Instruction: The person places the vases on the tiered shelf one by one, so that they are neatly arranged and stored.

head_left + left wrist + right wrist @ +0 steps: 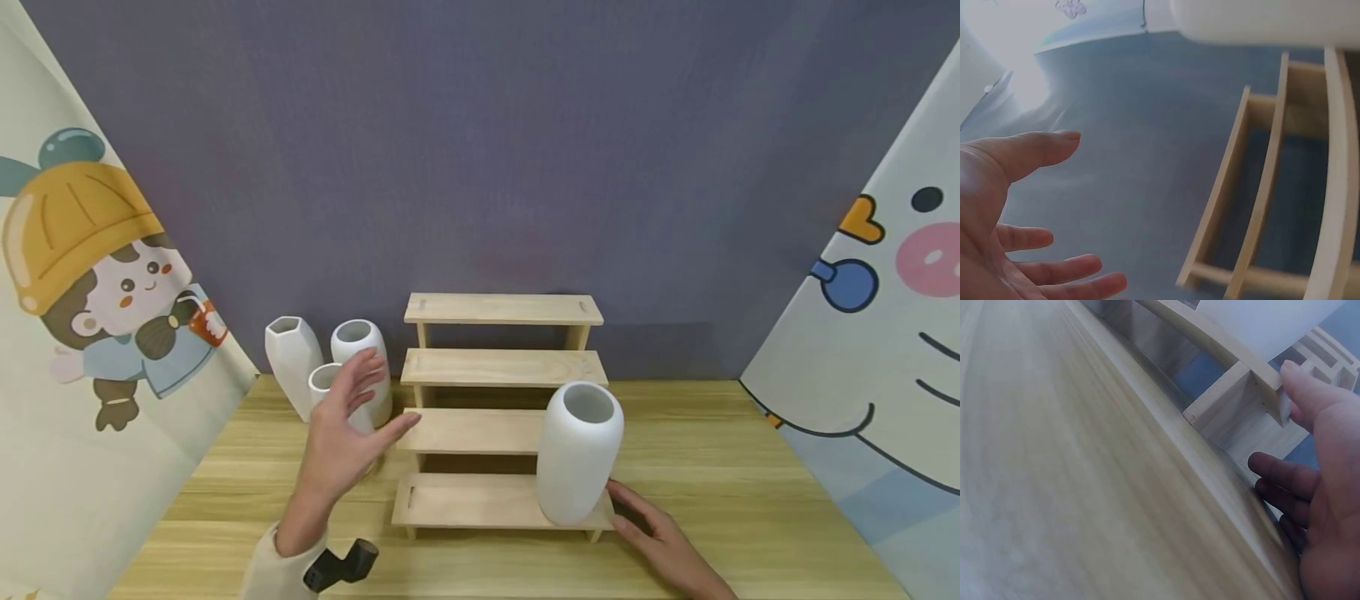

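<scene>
My left hand is wide, thumb well apart from the fingers, and holds nothing; its thumb tip shows at the left end of the second step up of the wooden stand, though I cannot tell whether it touches the wood; my right hand is loose too, thumb and fingers parted round nothing, at the right end of the lowest step; the right wrist view shows that thumb right at the board's end, with the other fingers lower, near the table; whether the thumb presses the board I cannot tell.

The big white vase stands upright on the lowest step, towards its right end, mouth up; it is just left of my right fingertips, outside their grip, and well to the right of my left thumb.

On the table, left of the stand, are three more white vases: an angular one farthest left, a tall round one beside it and a smaller one in front; my left hand partly hides the last two from the head view, and I cannot tell whether it touches either; the upper three steps rise behind the big vase, before a dark cloth.
</scene>
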Motion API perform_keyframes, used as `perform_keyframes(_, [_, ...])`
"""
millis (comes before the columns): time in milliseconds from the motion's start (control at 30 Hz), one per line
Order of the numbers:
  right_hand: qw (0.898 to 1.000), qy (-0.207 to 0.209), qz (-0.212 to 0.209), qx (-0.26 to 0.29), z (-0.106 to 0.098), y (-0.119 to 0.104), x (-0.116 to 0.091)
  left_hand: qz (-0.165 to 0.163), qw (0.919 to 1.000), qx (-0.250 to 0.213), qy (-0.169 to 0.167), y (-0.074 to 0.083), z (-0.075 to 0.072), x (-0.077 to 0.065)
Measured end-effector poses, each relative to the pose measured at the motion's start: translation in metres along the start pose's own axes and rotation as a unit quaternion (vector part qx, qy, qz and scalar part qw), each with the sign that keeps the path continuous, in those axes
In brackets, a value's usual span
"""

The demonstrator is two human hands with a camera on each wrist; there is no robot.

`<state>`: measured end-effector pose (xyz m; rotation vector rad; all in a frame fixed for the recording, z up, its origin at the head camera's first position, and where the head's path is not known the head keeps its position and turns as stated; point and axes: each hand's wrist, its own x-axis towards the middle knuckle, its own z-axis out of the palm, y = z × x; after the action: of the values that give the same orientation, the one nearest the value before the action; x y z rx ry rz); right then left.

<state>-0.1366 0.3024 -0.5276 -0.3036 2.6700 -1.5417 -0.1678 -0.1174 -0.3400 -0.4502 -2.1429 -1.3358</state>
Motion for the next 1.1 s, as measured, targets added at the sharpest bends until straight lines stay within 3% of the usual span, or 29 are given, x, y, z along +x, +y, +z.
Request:
perform_keyframes(267, [0.999,-0.015,0.026,0.013,-0.001,-0.003,-0.001,-0.014,0.9985,0.003,0.052,-0.009,-0.028,0.004])
perform_keyframes(733, [0.999,-0.023,0.042,0.016,-0.002,-0.007,-0.002,-0.053,0.9892,0.030,0.133,-0.028,-0.051,0.005])
perform_keyframes(1100, [0.999,-0.020,0.034,0.017,-0.001,-0.004,-0.001,-0.105,0.9864,0.057,0.113,-0.055,-0.050,0.007])
